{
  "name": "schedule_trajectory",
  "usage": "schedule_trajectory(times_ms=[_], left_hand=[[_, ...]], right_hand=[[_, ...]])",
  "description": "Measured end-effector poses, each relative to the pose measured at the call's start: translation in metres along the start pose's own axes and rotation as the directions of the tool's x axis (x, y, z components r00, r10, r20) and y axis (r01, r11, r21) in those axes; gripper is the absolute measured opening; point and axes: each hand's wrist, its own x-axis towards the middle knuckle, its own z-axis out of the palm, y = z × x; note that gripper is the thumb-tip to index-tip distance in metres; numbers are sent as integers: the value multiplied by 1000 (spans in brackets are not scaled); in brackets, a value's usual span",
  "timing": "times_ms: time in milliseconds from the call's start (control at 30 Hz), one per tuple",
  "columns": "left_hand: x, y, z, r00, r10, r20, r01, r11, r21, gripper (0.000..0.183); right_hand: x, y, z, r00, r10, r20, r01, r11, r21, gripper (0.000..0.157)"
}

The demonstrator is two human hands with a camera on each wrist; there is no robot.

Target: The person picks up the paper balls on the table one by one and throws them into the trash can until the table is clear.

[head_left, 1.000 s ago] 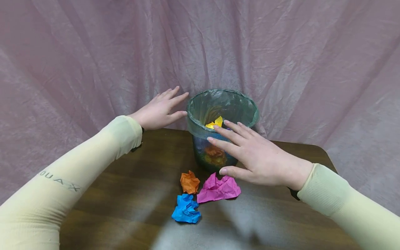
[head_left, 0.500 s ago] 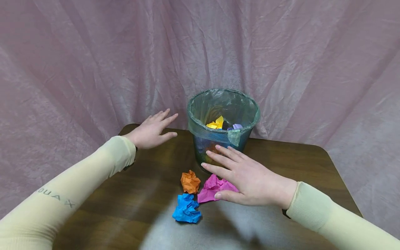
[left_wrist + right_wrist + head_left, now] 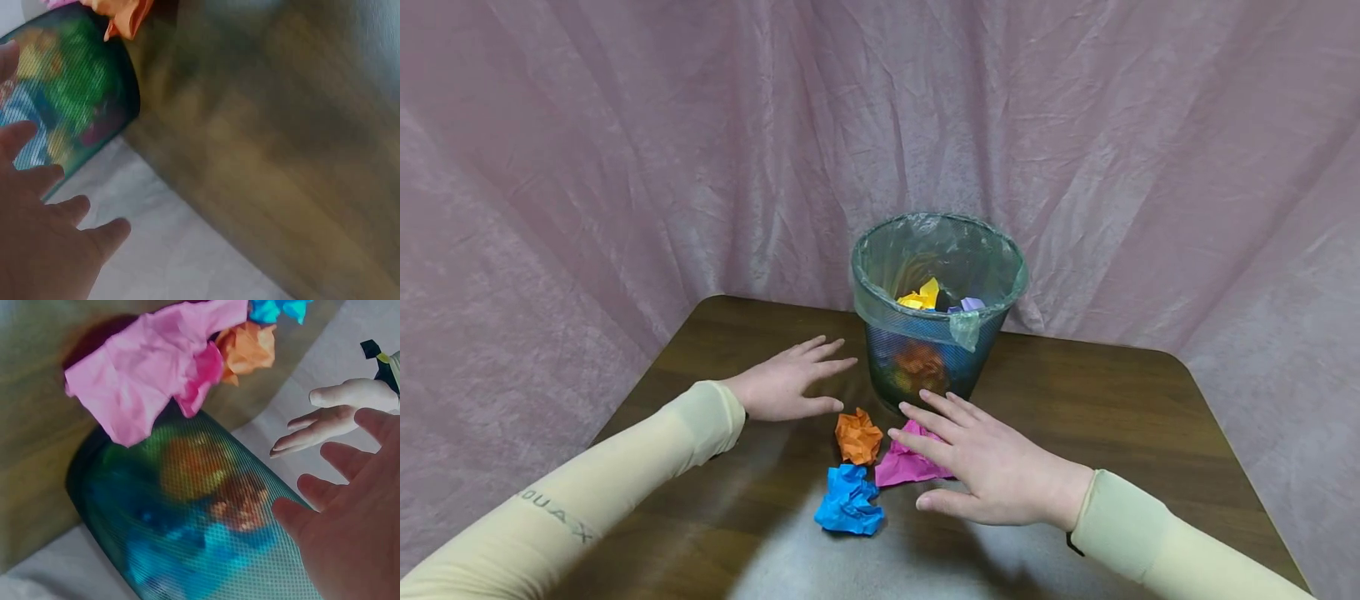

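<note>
Fingers spread, my left hand (image 3: 784, 385) hovers to the left of a crumpled orange paper (image 3: 858, 437) and holds nothing. My right hand (image 3: 996, 458), its fingers also straight and spread, is above a crumpled pink paper (image 3: 904, 460) and partly covers it in the head view. A crumpled blue paper (image 3: 850, 502) lies just in front of the orange one. Behind the papers stands a mesh wastebasket (image 3: 940, 333) lined with a thin greenish bag. Inside it sit a yellow crumpled paper (image 3: 921, 295) and a lilac one (image 3: 970, 305); more coloured wads show through the mesh (image 3: 194, 506).
All this rests on a dark brown wooden table (image 3: 1097, 392) with rounded far corners. A pinkish draped curtain (image 3: 775, 150) hangs right behind the table and the basket.
Both hands have come down from the basket's rim toward the loose papers, the left also moving back rightward in the last half second. The basket and loose papers have stayed in place.
</note>
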Motion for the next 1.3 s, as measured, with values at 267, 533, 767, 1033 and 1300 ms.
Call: schedule_trajectory(times_ms=[267,533,767,1033,1300], left_hand=[[5,11,27,994,42,103,-34,996,-79,64],[13,22,46,976,165,143,-146,980,-136,56],[18,28,54,960,215,181,-190,971,-145,48],[20,32,60,960,219,176,-192,969,-157,41],[18,25,65,967,195,165,-177,977,-116,37]], right_hand=[[-3,1,18,999,8,41,-10,999,41,77],[-6,-1,35,999,-18,47,15,998,59,77],[-10,-1,48,999,-12,35,10,998,67,76],[-10,1,59,999,6,33,-9,997,73,76],[-7,3,70,997,40,64,-48,991,127,74]])
